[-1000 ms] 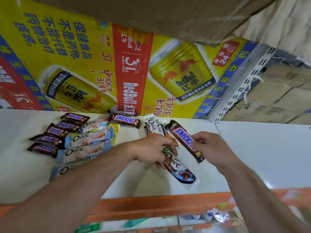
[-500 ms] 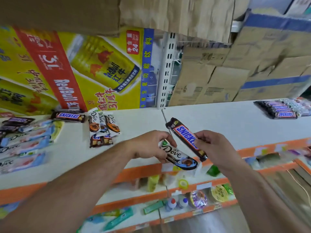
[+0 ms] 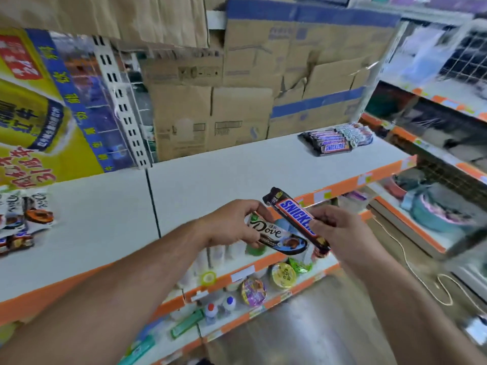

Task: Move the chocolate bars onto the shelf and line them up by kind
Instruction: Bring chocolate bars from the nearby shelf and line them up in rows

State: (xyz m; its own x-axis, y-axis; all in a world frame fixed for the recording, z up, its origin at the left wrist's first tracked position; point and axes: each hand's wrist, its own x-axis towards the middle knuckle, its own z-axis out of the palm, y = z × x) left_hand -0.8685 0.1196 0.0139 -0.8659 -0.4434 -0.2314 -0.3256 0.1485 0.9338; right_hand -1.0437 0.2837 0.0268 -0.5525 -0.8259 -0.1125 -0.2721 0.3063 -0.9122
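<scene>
My left hand [image 3: 232,223] grips a white and blue Dove bar [image 3: 279,234] just in front of the white shelf [image 3: 237,169]. A brown Snickers bar [image 3: 295,216] is pinched in my right hand [image 3: 340,230], slanting up to the left above the Dove bar. Both hands hover past the shelf's orange front edge. At the far right of the shelf lies a tidy row of Snickers bars [image 3: 329,142] with a few pale-wrapped bars [image 3: 355,133] beside it. Loose Dove bars [image 3: 29,212] lie at the left edge of the frame.
Cardboard boxes [image 3: 237,101] stand stacked behind the shelf. A yellow drinks poster [image 3: 31,114] covers the back wall on the left. Lower shelves [image 3: 250,288] hold small jars and bottles. Another shelving unit [image 3: 434,159] stands to the right, with a white cord on the floor.
My view has swung to the right, away from the loose pile on the left. Both hands lifted the Dove and Snickers bars off the shelf and carried them rightward.
</scene>
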